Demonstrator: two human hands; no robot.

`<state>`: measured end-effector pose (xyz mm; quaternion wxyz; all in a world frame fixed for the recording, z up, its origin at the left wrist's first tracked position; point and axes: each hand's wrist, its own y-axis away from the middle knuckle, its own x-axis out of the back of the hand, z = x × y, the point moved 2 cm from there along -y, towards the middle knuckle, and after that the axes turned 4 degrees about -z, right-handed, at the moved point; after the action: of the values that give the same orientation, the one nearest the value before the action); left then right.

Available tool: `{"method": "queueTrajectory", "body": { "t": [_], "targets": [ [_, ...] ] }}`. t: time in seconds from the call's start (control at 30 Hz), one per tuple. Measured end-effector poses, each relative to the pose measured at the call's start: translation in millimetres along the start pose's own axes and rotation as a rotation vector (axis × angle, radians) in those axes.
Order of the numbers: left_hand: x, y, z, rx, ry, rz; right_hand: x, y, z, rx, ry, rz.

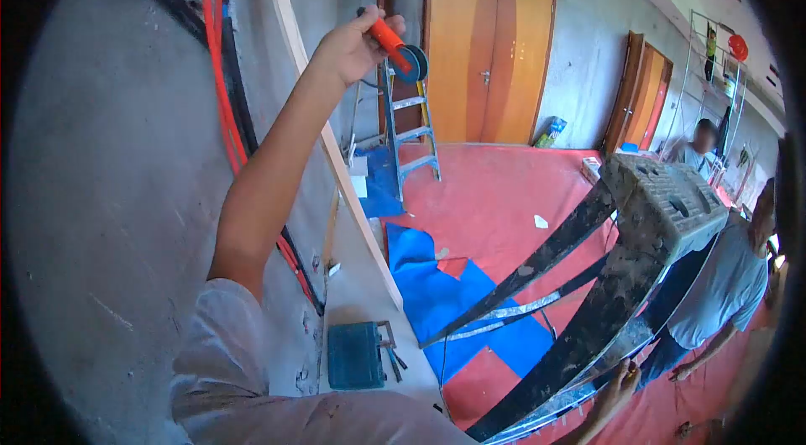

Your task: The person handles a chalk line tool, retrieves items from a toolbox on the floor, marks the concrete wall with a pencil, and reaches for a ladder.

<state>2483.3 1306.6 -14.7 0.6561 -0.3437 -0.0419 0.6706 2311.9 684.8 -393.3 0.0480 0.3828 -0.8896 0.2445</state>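
Near the bare wall (109, 193), the right hand (620, 390) is at the right edge of the stepladder (600, 311), grip unclear. The left hand (357, 44) is clamped on 1 orange tool (390, 40), raised in the air: it's in hand, but any work finished or left with it doesn't show.

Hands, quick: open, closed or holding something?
Left hand: closed, holding the orange tool.
Right hand: at the near stepladder; grip cannot be told.

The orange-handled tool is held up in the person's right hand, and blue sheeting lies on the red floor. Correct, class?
Wrong hand: the head view shows the orange-handled tool held up in the left hand, while blue sheeting lies on the red floor.
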Motion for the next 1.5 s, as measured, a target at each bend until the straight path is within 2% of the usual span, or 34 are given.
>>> {"method": "queueTrajectory", "body": {
  "t": [0.03,0.1,0.23,0.3,0.33,0.37,0.43,0.47,0.53,0.57,0.63,0.7,0.8,0.9,0.97,1.0,1.03,1.07,1.1,1.17,1.2,1.23,1.27,1.37,1.4,1.47,1.5],
  "targets": [
    [1.8,2.2,-6.5,0.009,-0.002,0.002,-2.3,2.3,11.9,-0.023,-0.146,-0.091],
    [8.7,12.7,-20.2,-0.009,0.168,0.097,-5.8,7.3,30.6,-0.199,-0.355,-0.124],
    [29.6,37.6,-49.9,-0.003,0.234,0.169,-7.3,19.9,24.4,-0.326,-0.363,-0.034],
    [44.7,48.1,-59.6,0.041,0.268,0.186,-3.8,14.1,43.8,-0.207,-0.395,-0.071],
    [45.3,57.8,-56.1,0.023,0.266,0.192,-2.4,8.4,58.5,-0.085,-0.392,0.078],
    [44.0,67.1,-54.7,0.033,0.272,0.194,11.9,-1.0,76.8,-0.006,-0.335,0.059],
    [41.9,89.1,-50.0,0.042,0.276,0.202,42.7,25.4,-40.6,-0.191,-0.514,-0.048],
    [35.1,103.0,-43.5,0.044,0.244,0.079,55.4,29.4,-68.4,-0.189,-0.515,-0.056],
    [13.9,134.7,-28.1,0.063,0.136,-0.171,69.8,33.9,-104.6,-0.042,-0.409,-0.006],
    [1.3,150.8,-22.8,0.061,0.133,-0.159,76.1,38.2,-115.7,0.020,-0.375,0.014],
    [-23.5,183.3,-18.6,0.104,0.198,0.023,72.8,49.4,-126.3,0.135,-0.417,-0.022],
    [-39.4,216.7,-18.2,0.141,0.209,0.061,65.8,65.6,-131.0,0.214,-0.522,-0.130],
    [-53.7,269.9,-20.4,0.199,0.203,-0.025,56.0,94.2,-133.4,0.267,-0.771,-0.398],
    [-54.3,313.2,-23.1,0.230,0.303,-0.070,43.4,121.6,-133.8,0.222,-1.092,-0.751],
    [-62.3,341.1,-23.0,0.230,0.319,-0.008,25.6,140.6,-136.5,0.108,-1.261,-0.992],
    [-67.8,352.4,-24.3,0.231,0.356,-0.007,10.9,146.5,-139.6,0.037,-1.237,-1.085],
    [-70.3,362.6,-27.3,0.221,0.388,-0.004,-0.1,143.9,-141.1,0.046,-0.831,-1.214],
    [-66.9,371.8,-30.1,0.247,0.398,0.021,-16.8,149.8,-145.6,-0.004,-0.825,-1.288],
    [-67.1,379.4,-30.0,0.253,0.373,-0.045,-32.0,160.3,-152.2,-0.046,-0.825,-1.359],
    [-71.0,393.0,-34.4,0.260,0.351,-0.107,-55.0,172.3,-158.7,0.015,-0.763,-1.496],
    [-75.4,402.2,-39.6,0.310,0.344,-0.187,-66.6,174.8,-155.9,0.003,-0.758,-1.498],
    [-79.6,411.2,-43.9,0.362,0.340,-0.264,-76.8,178.5,-152.4,0.135,-0.681,-1.514],
    [-82.6,418.0,-44.3,0.379,0.348,-0.249,-82.3,183.1,-150.4,0.259,-0.602,-1.527],
    [-86.4,430.5,-38.6,0.399,0.269,-0.221,-94.1,185.2,-150.0,0.175,-0.498,-1.599],
    [-85.2,432.2,-34.1,0.403,0.297,-0.236,-97.6,188.7,-145.5,0.156,-0.544,-1.538],
    [-88.8,436.5,-25.1,0.387,0.301,-0.222,-94.6,184.9,-141.3,0.224,-0.460,-1.500],
    [-88.0,444.6,-23.5,0.456,0.344,-0.156,-98.2,179.4,-141.9,0.309,-0.386,-1.458]
  ]
}}
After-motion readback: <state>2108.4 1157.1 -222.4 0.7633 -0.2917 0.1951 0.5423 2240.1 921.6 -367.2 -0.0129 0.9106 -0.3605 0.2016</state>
